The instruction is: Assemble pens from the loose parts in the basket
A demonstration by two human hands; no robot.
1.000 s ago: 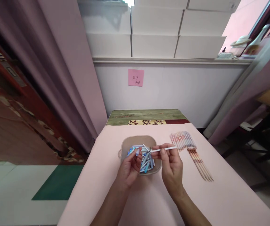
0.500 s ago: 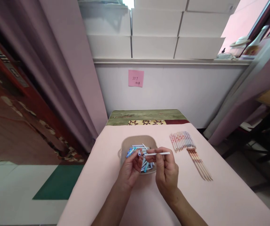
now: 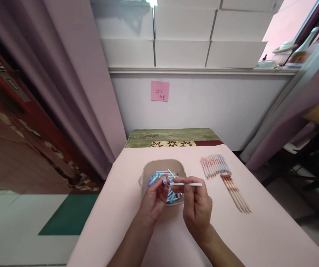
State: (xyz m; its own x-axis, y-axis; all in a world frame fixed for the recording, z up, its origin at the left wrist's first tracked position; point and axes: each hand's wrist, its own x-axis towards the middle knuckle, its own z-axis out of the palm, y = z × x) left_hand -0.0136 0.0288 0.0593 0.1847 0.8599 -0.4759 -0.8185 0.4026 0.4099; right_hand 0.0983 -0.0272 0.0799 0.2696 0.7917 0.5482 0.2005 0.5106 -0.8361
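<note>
Both hands are over the near side of a beige bin (image 3: 146, 174) that holds several blue, teal and white pen parts (image 3: 159, 174). My left hand (image 3: 155, 200) pinches a short blue-lilac cap (image 3: 164, 180), its round end facing the camera. In my right hand (image 3: 197, 202) a thin white stick (image 3: 194, 184), like a pen refill, lies level between thumb and fingers. Its dark left tip is close beside the cap; whether they touch is too small to tell.
To the right on the pink cloth (image 3: 114, 193) lie a row of pale pens (image 3: 215, 166) and, nearer, several brown-and-cream pens (image 3: 236, 194). A pink note (image 3: 160, 91) is on the wall behind the table.
The white stick has tilted slightly, its right end a little lower, and my right hand has shifted slightly down. Both hands keep their hold. The camera view has moved slightly.
</note>
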